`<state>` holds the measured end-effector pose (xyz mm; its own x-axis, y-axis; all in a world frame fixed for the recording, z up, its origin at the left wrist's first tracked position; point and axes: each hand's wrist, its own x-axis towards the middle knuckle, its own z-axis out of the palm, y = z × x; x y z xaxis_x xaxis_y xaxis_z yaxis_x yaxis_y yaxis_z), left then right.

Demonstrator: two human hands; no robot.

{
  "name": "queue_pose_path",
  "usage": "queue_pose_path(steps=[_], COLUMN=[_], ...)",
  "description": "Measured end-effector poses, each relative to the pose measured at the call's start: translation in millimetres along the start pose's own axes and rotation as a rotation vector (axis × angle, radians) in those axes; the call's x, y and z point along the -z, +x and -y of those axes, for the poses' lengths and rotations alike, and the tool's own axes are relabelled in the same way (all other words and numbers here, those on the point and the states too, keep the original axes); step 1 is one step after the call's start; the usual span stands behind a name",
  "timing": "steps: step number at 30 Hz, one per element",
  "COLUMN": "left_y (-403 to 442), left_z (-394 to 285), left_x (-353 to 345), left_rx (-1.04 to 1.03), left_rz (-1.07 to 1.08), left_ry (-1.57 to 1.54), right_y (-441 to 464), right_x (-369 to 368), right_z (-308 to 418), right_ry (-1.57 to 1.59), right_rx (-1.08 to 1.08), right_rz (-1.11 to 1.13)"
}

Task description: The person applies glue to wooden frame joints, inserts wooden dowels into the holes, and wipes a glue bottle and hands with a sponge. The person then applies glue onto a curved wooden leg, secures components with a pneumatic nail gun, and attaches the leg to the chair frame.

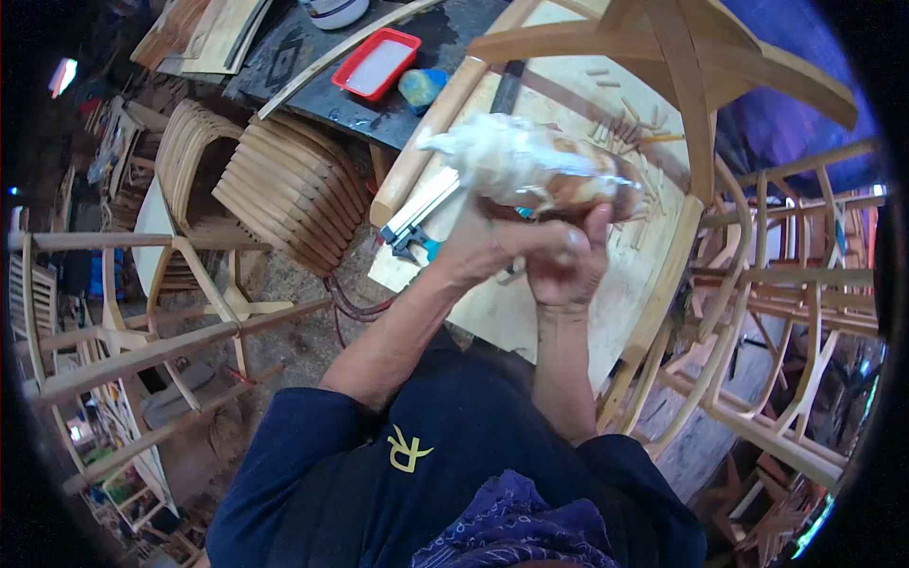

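Note:
A blurred white-and-brown plastic bottle [540, 166], apparently smeared with glue, lies sideways above the board, its narrow tip to the left. My left hand [497, 241] is closed around its underside, with part of the grip hidden. Right beside it, my right hand [566, 270] has its fingers curled in and its thumb up near the bottle's lower end. Motion blurs these fingers, and whatever they hold is hidden. Beyond the bottle, several small wooden dowels [620, 128] and a yellow pencil [661, 138] rest on the pale board [502, 308].
A nail gun or similar tool [417, 237] lies left of my hands. On the dark table [284, 66] stand a red tray of white liquid [377, 64] and a blue-yellow sponge [422, 88]. Stacked curved wooden parts [289, 185] are at left; a wooden frame [696, 85] rises ahead; chair frames [795, 275] crowd the right.

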<state>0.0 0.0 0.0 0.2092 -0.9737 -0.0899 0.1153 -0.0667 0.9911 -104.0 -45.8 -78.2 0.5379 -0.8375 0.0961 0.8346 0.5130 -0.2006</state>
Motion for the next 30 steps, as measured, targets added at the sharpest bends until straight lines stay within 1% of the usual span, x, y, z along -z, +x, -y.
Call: queue_pose_path(steps=[1, 2, 3, 4, 7, 10, 12, 13, 15, 16, 18, 19, 20, 21, 22, 26, 27, 29, 30], left_y=[-9.7, -19.3, -27.5, -41.1, -60.2, -57.8, -66.6, -69.7, -71.4, -72.4, -71.0, -68.6, -73.6, -79.3, -86.0, -89.9, -90.3, -88.6, -87.1], left_z=[17.5, 35.3, 65.3, 63.4, 21.9, -21.2, -42.0, -50.8, -66.7, -71.5, -67.6, -64.4, -64.8, -65.3, -66.1, -70.4, -71.0, -71.4, -72.4], left_x=[-24.3, -48.4, -68.4, -57.7, -20.3, -1.1, -16.1, -25.1, -35.9, -37.5, -40.3, -49.2, -59.7, -70.4, -81.4, -97.0, -100.3, -102.8, -101.4], left_rx=[-0.031, -0.064, -0.099, 0.079, 0.037, -0.457, -0.562, -0.612, -0.642, -0.655, -0.824, -0.906, -0.921, -0.939, -0.96, -1.052, -1.062, -1.052, -1.038], left_rz=[0.038, 0.074, 0.108, 0.168, 0.36, 0.502, 0.601, 0.648, 0.813, 0.9, 0.962, 1.019, 0.989, 0.957, 0.924, 0.945, 0.945, 0.967, 0.989], left_ry=[0.064, 0.127, 0.188, 0.208, 0.014, -0.066, -0.335, -0.464, -0.529, -0.557, -0.601, -0.654, -0.752, -0.848, -0.941, -0.952, -0.963, -0.974, -0.958], right_y=[-2.2, -7.0, -39.0, -34.1, -34.1, -33.5, -34.8, -37.8, -45.2, -49.5, -58.1, -65.7, -72.4, -75.7, -82.6, -103.8, -111.3, -119.9, -122.6], right_x=[-0.5, 8.9, 26.3, 28.5, 36.6, 34.3, 39.8, 43.0, 47.9, 48.6, 47.4, 45.7, 52.0, 42.8, 41.4, 41.1, 39.1, 36.3, 35.9], right_z=[7.4, 14.0, 112.8, 121.3, 134.5, 128.6, 126.0, 123.1, 116.9, 117.2, 113.2, 118.1, 120.2, 119.6, 122.6, 139.3, 139.1, 145.1, 149.1], right_ry=[0.055, 0.065, -0.228, -0.235, -0.254, -0.255, -0.29, -0.264, -0.205, -0.199, -0.248, -0.288, -0.255, -0.236, -0.241, -0.269, -0.284, -0.324, -0.293], right_rx=[0.016, 0.066, 0.069, 0.108, 0.222, 0.302, 0.346, 0.348, 0.344, 0.302, 0.275, 0.294, 0.315, 0.338, 0.357, 0.354, 0.369, 0.401, 0.388], right_rz=[0.104, 0.079, -0.075, -0.082, -0.194, -0.294, -0.382, -0.392, -0.403, -0.387, -0.363, -0.363, -0.347, -0.403, -0.413, -0.362, -0.392, -0.422, -0.397])
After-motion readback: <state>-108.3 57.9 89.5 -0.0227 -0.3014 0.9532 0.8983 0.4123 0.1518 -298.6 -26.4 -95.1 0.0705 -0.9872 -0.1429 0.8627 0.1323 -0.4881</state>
